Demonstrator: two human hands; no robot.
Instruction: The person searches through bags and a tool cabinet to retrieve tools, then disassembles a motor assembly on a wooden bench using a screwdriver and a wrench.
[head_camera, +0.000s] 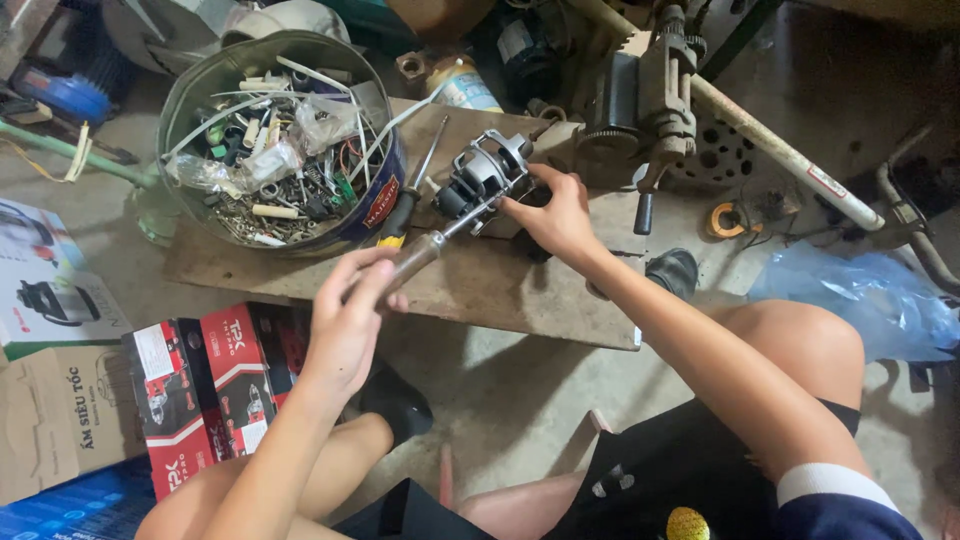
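Screwdrivers: two; left hand (345, 320) grip wraps one (425, 250), right hand (555, 215) grips single motor (485, 180); one tin (200, 90).

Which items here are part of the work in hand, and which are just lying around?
In use: small electric motor, steadied by the right hand; screwdriver, held by the left hand with its tip at the motor; wooden board under both.

Lying about: second screwdriver, round tin of scrap parts, red boxes, bench vise, blue plastic bag.
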